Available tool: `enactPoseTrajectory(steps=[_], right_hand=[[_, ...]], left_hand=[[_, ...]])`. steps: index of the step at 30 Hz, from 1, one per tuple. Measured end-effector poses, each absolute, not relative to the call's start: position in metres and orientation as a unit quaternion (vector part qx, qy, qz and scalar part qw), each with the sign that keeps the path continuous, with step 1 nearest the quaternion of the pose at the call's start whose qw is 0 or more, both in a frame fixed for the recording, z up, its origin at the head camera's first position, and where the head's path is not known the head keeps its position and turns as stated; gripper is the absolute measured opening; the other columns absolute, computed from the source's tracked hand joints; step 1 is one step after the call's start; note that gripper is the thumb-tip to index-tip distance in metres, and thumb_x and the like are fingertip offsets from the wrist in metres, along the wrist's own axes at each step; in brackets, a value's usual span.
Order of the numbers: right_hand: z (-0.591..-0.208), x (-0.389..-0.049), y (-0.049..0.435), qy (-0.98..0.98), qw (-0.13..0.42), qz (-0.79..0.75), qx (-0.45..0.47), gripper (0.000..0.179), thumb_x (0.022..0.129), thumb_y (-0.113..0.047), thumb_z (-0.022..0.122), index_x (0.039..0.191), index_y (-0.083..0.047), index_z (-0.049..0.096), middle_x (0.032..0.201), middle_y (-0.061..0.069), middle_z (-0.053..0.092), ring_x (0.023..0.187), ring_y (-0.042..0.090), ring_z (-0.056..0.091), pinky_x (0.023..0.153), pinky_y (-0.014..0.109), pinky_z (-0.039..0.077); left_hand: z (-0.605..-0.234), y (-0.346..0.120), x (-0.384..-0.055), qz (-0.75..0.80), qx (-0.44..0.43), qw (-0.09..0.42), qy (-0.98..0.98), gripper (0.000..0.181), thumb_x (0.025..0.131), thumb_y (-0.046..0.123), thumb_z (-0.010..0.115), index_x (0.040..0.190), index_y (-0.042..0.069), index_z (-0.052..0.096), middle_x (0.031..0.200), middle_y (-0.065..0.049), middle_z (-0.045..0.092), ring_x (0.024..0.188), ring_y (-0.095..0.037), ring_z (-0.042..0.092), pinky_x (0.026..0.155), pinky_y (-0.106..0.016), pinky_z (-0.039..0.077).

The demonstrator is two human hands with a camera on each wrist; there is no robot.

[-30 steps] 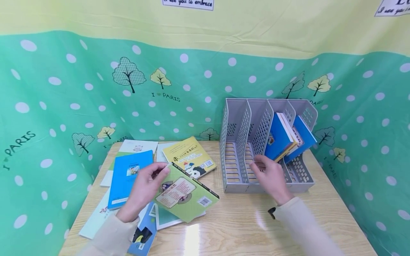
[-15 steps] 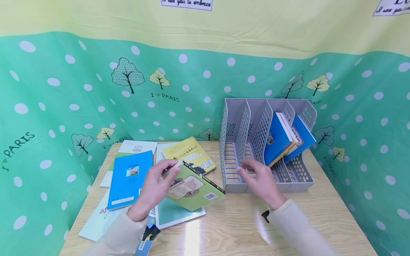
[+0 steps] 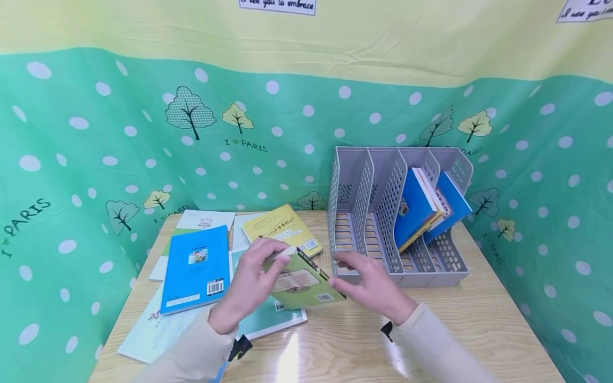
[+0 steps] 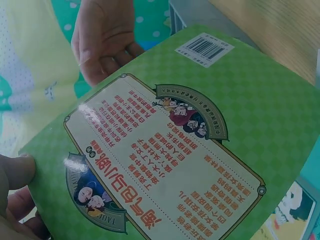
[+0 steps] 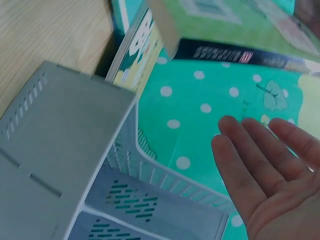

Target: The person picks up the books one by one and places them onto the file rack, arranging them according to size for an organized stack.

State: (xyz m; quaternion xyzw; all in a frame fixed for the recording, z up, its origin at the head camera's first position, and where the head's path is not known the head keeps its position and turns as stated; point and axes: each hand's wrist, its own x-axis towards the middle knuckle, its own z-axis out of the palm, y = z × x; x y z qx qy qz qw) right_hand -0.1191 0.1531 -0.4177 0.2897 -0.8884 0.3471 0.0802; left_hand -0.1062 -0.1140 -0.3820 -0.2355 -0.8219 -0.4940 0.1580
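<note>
My left hand (image 3: 251, 279) pinches a green book (image 3: 306, 292) at its upper left corner, thumb on the printed back cover. The book is tilted above the table with its dark spine up and to the right. In the left wrist view, the cover (image 4: 240, 100) shows a barcode and a pale text panel. My right hand (image 3: 371, 287) is held beside the book's right end, fingers extended and holding nothing. In the right wrist view, a gap shows between its fingers (image 5: 255, 150) and the book's spine (image 5: 240, 56).
A grey file rack (image 3: 353, 165) with several compartments stands at the right, blue books (image 3: 414, 207) leaning in its right-hand slots. Leftward on the wooden table lie a yellow book (image 3: 278, 226), a blue book (image 3: 191, 271), a teal book (image 3: 273, 322) and white books (image 3: 146, 324).
The left hand has carried the green book rightward over the table, its cover tilting more steeply. My right hand has moved left from in front of the rack toward the book.
</note>
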Motion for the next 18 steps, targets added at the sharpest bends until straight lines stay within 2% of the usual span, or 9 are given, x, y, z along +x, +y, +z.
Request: enactPoseTrajectory(steps=[4,8,15,18], right_hand=[[-0.416,-0.113,0.146,-0.891,0.060,0.336,0.301,0.064,0.084,-0.053,0.066,0.132,-0.011,0.055,0.128,0.002,0.060,0.106,0.017,0.062,0.089,0.035,0.051],[-0.416,-0.109,0.141,-0.886,0.055,0.340,0.310,0.061,0.085,-0.048,0.067,0.132,-0.011,0.055,0.126,0.003,0.061,0.103,0.017,0.062,0.086,0.035,0.052],[-0.418,-0.107,0.137,-0.880,0.061,0.342,0.324,0.049,0.087,-0.042,0.068,0.126,-0.014,0.058,0.100,-0.007,0.066,0.085,0.005,0.062,0.072,0.026,0.055],[-0.418,-0.107,0.136,-0.879,0.055,0.339,0.330,0.034,0.088,-0.038,0.068,0.114,-0.017,0.061,0.082,-0.012,0.061,0.069,0.001,0.056,0.059,0.021,0.051]], left_hand=[[-0.380,-0.106,-0.105,-0.479,-0.263,0.170,-0.820,0.014,0.092,0.016,0.065,0.104,0.011,0.068,0.105,0.005,0.064,0.099,-0.013,0.054,0.083,-0.034,0.046],[-0.378,-0.099,-0.103,-0.468,-0.278,0.169,-0.822,0.015,0.092,0.019,0.065,0.105,0.014,0.068,0.106,0.007,0.063,0.103,-0.013,0.053,0.088,-0.037,0.043],[-0.377,-0.090,-0.101,-0.458,-0.316,0.177,-0.812,0.015,0.092,0.019,0.064,0.105,0.014,0.069,0.102,0.007,0.063,0.100,-0.013,0.053,0.087,-0.035,0.042],[-0.376,-0.086,-0.101,-0.454,-0.335,0.185,-0.805,0.015,0.091,0.018,0.065,0.105,0.015,0.070,0.101,0.008,0.063,0.098,-0.012,0.052,0.087,-0.034,0.040]])
